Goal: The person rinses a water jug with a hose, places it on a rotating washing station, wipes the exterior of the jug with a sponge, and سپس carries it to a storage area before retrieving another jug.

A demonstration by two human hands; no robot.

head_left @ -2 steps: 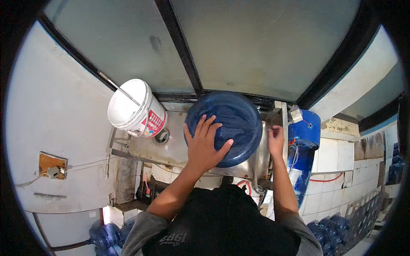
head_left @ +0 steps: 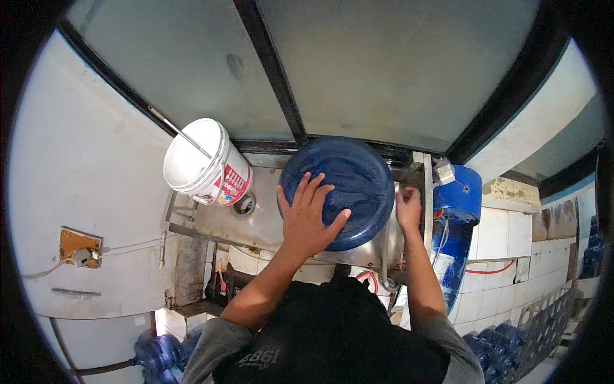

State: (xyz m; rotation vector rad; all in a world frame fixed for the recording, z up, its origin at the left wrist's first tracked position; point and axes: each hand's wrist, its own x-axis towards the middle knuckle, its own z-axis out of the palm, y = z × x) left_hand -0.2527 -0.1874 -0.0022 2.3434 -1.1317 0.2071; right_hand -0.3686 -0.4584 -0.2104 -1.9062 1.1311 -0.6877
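A large dark blue water jug [head_left: 358,179] stands on the metal counter [head_left: 265,221], its round base facing up. Across that base lies my left hand [head_left: 308,214], palm down with the fingers spread. Just right of the jug is my right hand [head_left: 409,208], its fingers curled in. Whatever it may hold is hidden, and I cannot tell whether it touches the jug.
A white bucket [head_left: 220,173] with a long-handled stick [head_left: 179,131] stands at the left, beside a round opening [head_left: 244,205] in the counter. At the right is a blue drum [head_left: 462,198]. A bent pipe [head_left: 385,262] hangs at the front edge.
My right hand has shifted slightly left, closer to the jug. My left hand stays spread on the jug's base.
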